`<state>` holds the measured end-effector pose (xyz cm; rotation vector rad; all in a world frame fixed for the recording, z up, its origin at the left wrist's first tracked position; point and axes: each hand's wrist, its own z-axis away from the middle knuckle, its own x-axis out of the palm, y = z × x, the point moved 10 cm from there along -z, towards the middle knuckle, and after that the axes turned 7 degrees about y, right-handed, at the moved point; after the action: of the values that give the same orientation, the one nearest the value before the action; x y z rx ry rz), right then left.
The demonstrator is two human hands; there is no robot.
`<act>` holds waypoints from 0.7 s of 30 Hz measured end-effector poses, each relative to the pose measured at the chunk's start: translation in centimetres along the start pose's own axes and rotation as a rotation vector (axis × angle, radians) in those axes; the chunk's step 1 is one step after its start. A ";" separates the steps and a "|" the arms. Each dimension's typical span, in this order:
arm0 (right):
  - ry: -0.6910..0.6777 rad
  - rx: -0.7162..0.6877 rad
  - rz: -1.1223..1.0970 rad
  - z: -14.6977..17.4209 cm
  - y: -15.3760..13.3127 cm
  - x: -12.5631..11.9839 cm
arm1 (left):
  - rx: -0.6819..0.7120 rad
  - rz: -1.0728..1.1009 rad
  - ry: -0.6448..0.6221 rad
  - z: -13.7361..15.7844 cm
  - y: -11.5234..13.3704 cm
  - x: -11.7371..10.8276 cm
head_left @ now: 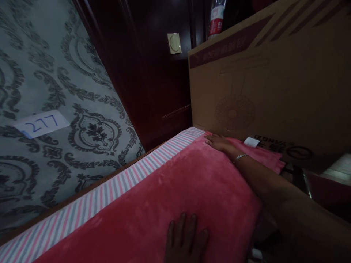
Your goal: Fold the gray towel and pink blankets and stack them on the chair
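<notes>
A plush pinkish-red blanket (pixel 175 186) lies spread over a striped sheet (pixel 120 186) in pink, grey and white. My right hand (pixel 219 142) rests palm down on the blanket's far corner, its fingers stretched to the left; a thin bangle circles the wrist. Beyond that hand, a fold of the blanket with a white tag (pixel 251 141) lies against the cardboard box. Low in the picture, my left hand (pixel 185 237) lies flat on the blanket with fingers spread. Neither hand has anything gripped in it.
A large cardboard box (pixel 268 91) with a printed fan stands at the far right end. Behind it are a plastic bottle (pixel 216 20) and a dark wood panel (pixel 153 73) with a square switch plate (pixel 174 43). Patterned wall (pixel 95 128) at left bears a paper marked 277 (pixel 42 124).
</notes>
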<state>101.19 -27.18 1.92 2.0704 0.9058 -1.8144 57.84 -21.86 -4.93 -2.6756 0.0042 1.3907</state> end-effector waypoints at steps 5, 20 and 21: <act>-0.024 0.069 0.024 2.9 -0.4 -0.1 | 0.077 0.108 -0.104 -1.3 0.6 -1.3; -0.022 -0.145 0.059 18.1 -9.5 1.0 | -0.068 0.377 -0.311 -3.7 3.0 -6.1; -0.020 -0.144 0.071 19.1 -9.8 1.5 | -0.060 0.375 -0.307 -3.7 3.4 -6.4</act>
<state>80.06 -29.78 -1.19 1.9676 0.9168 -1.6789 56.96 -26.02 2.06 -2.5678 0.4621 1.9246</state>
